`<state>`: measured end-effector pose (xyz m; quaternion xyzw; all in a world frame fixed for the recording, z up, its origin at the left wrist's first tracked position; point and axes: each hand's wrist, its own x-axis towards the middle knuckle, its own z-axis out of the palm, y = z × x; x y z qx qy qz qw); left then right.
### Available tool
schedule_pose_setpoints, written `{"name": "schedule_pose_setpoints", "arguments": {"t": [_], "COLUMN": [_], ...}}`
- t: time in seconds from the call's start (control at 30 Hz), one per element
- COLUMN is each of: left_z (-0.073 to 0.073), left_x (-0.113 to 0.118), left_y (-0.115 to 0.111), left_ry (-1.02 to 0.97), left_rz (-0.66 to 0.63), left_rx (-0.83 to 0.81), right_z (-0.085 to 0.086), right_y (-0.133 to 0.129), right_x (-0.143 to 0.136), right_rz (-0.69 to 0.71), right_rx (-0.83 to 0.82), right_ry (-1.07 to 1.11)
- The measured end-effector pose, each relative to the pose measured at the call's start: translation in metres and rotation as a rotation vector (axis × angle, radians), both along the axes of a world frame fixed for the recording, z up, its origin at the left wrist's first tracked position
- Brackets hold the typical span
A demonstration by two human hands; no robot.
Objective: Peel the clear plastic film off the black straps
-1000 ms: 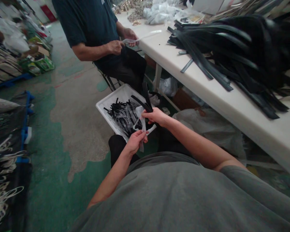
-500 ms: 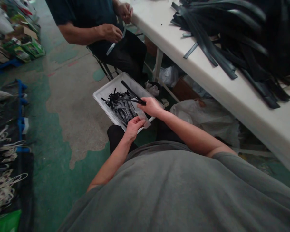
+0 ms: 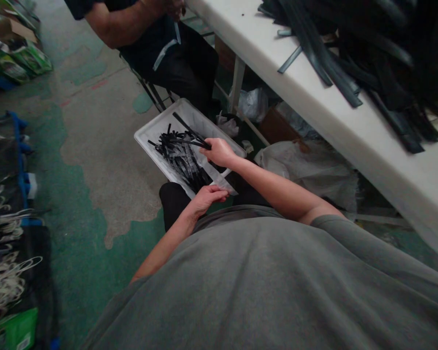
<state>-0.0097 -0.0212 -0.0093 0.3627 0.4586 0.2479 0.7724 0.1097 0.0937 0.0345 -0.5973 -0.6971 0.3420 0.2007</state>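
My left hand (image 3: 212,195) is closed, its thumb and fingers pinching the near end of a narrow translucent plastic sleeve (image 3: 219,178). The sleeve stretches up toward my right hand (image 3: 219,151), which is closed around black strips (image 3: 190,127) that point away to the upper left. Whether my right fingers also grip the sleeve's far end, I cannot tell. Beneath both hands a white plastic bin (image 3: 148,127) rests near my knees. Inside it lies a heap of black strips (image 3: 182,158), many of them in clear sleeves.
A white table (image 3: 314,107) runs along the right, bearing a large pile of black strips (image 3: 336,63). Across the bin sits another person (image 3: 131,24) handling a clear sleeve (image 3: 164,53). Plastic bags (image 3: 314,163) lie under the table. Bundled cords (image 3: 3,282) are at left.
My left hand has drawn down toward me with the sleeve's end, and more of the sleeve shows between my hands. The other person's hands have moved up. The view has shifted slightly.
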Motion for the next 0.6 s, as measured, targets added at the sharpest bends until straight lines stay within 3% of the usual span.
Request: {"name": "schedule_pose_setpoints", "arguments": {"t": [0.17, 0.37, 0.5, 0.6], "left_z": [0.001, 0.002, -0.003, -0.007], "left_x": [-0.002, -0.002, -0.013, -0.028], "left_y": [-0.003, -0.006, -0.007, -0.001], "left_ry": [0.032, -0.097, -0.144, -0.196], "left_rz": [-0.006, 0.116, 0.292, 0.490], "left_rx": [0.050, -0.118, -0.234, -0.263], "right_z": [-0.003, -0.017, -0.026, -0.031], "right_y": [0.004, 0.013, 0.010, -0.007], "right_x": [0.001, 0.001, 0.003, 0.006], "right_rz": [0.006, -0.016, -0.005, 0.025], "right_rx": [0.028, -0.007, -0.204, -0.318], "right_ry": [-0.021, 0.004, 0.078, 0.170]}}
